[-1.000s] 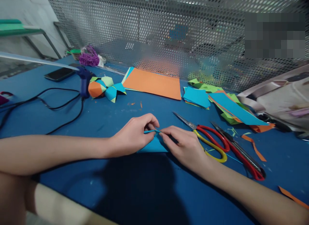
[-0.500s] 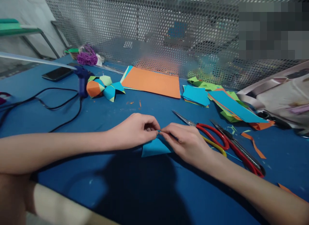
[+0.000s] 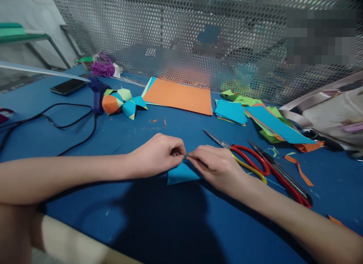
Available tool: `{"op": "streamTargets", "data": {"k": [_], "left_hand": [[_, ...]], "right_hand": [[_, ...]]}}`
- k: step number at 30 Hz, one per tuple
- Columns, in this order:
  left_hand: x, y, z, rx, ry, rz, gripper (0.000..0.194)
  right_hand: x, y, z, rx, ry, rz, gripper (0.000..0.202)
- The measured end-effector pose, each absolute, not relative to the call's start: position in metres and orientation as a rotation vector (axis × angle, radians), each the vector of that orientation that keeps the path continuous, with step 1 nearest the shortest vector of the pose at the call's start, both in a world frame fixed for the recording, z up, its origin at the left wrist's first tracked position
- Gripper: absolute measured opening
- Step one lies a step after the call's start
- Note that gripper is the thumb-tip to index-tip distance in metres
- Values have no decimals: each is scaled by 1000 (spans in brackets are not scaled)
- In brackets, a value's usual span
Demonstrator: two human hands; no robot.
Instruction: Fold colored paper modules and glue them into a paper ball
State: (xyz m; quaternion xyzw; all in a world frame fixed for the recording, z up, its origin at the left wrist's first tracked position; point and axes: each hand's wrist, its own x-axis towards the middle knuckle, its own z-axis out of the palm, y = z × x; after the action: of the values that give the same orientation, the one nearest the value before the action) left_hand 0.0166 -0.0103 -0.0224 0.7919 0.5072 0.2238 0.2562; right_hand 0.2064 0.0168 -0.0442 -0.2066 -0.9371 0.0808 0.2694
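Observation:
A small sheet of blue paper (image 3: 183,174) rises off the table between my hands, its upper edge pinched at the fingertips. My left hand (image 3: 159,154) closes on that edge from the left, thumb against forefinger. From the right, my right hand (image 3: 217,165) pinches the same edge, fingertips almost touching those of the left. Part of the paper is hidden behind the right fingers. Just beyond the right hand lie scissors (image 3: 251,158) with red and yellow handles, and beside them a red and black utility knife (image 3: 280,173).
Along the back lie a blue glue gun (image 3: 97,95) with its cord, a folded paper fish shape (image 3: 121,101), orange sheets (image 3: 180,95), small blue squares (image 3: 231,112) and paper offcuts (image 3: 279,124). A phone (image 3: 68,87) and purple twine (image 3: 102,65) sit back left. Perforated metal (image 3: 176,37) stands behind.
My left fingertips have shifted very slightly left along the paper's edge. The right hand and the paper have barely moved.

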Motion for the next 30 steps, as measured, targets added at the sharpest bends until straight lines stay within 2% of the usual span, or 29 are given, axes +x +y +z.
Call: {"op": "streamTargets", "data": {"k": [4,10,22,30], "left_hand": [[17,-10,-23,2200,1365,597,15],[16,-10,-27,2234,1403,694,11],[17,-8,-26,2197,1395,615,11],[16,-8,-30,2119,1432,717,10]], "right_hand": [[207,18,-46,-536,-2514,235,21],[205,19,-45,-599,-2398,432,9],[208,19,-39,-515,-2458,366,18],[203,20,-39,-787,-2314,592,9]]}}
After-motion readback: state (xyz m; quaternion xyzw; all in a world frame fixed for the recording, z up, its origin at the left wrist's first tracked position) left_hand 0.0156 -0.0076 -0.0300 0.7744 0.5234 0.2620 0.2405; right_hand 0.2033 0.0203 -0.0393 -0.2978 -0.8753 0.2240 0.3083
